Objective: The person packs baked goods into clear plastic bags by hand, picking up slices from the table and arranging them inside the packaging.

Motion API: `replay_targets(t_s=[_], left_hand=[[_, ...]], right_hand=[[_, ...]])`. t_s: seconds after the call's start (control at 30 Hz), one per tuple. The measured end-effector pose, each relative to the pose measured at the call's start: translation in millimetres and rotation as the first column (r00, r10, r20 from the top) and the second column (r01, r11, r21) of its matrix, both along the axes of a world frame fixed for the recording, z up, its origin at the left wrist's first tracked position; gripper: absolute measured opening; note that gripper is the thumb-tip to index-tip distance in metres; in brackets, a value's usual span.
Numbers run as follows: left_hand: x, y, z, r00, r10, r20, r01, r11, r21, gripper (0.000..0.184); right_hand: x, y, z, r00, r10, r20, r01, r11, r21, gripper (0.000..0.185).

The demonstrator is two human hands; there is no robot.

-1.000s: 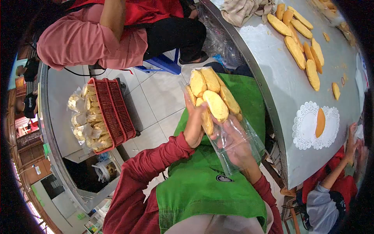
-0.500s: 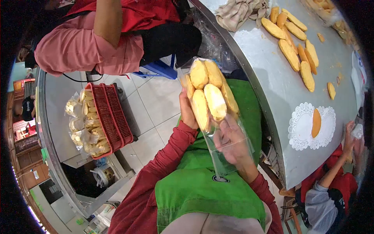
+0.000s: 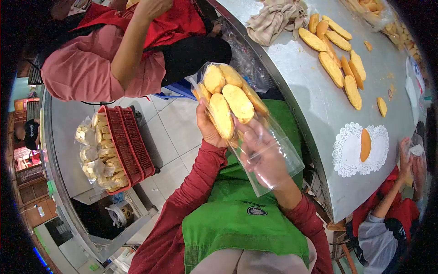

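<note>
A clear plastic bag [image 3: 278,157] holds several long bread pieces [image 3: 237,102] with yellow, crumbly tops, bunched at its far end. My left hand [image 3: 210,125] is closed around the bag's left side, beside the bread. Seen through the plastic, my right hand [image 3: 262,148] has bent fingers against the lower end of the bread. I cannot tell whether this hand is inside the bag or behind it. The bag's slack near end hangs over my right wrist, above the green apron [image 3: 246,228] on my lap.
On the metal table [image 3: 315,105] at right lie loose bread pieces [image 3: 331,68], a cloth [image 3: 278,20] and a lace doily [image 3: 342,150] with one bread piece [image 3: 365,145]. A red crate [image 3: 130,146] of bagged bread stands left. Co-workers sit at upper left [image 3: 86,75] and lower right [image 3: 378,237].
The bag and both hands have shifted slightly left, and the bag now tilts more, its slack end swung right. The co-worker's arm at upper left has moved.
</note>
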State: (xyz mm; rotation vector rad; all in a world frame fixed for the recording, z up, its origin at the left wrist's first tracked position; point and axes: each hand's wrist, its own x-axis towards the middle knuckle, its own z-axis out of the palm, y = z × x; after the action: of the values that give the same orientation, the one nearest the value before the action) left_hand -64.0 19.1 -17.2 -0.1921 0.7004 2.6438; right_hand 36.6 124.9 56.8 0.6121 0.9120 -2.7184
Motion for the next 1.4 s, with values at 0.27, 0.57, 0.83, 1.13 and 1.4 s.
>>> replay_targets(t_s=[0.27, 0.57, 0.83, 1.13, 1.4], left_hand=[[-10, -10, 2, 0.997, 0.06, 0.043, -0.054, 0.99, -0.133, 0.055], [-19, -10, 13, 0.997, 0.045, 0.07, -0.033, 0.987, -0.156, 0.052], [-31, -20, 3, 0.996, -0.026, 0.084, 0.037, 0.991, -0.127, 0.053], [-66, -38, 5, 0.992, -0.013, 0.122, 0.051, 0.948, -0.314, 0.052], [-86, -70, -14, 0.993, -0.031, 0.117, 0.067, 0.945, -0.321, 0.039]], right_hand=[[-13, 4, 11, 1.0, 0.017, 0.003, -0.016, 0.993, -0.116, 0.05], [-20, 21, 12, 0.996, 0.082, -0.02, -0.084, 0.989, -0.118, 0.057], [6, 24, 40, 0.998, 0.017, -0.059, -0.007, 0.987, 0.161, 0.047], [52, 61, 37, 0.96, -0.249, -0.131, 0.261, 0.611, 0.747, 0.024], [93, 54, -40, 0.964, 0.238, -0.116, 0.153, -0.146, 0.977, 0.033]])
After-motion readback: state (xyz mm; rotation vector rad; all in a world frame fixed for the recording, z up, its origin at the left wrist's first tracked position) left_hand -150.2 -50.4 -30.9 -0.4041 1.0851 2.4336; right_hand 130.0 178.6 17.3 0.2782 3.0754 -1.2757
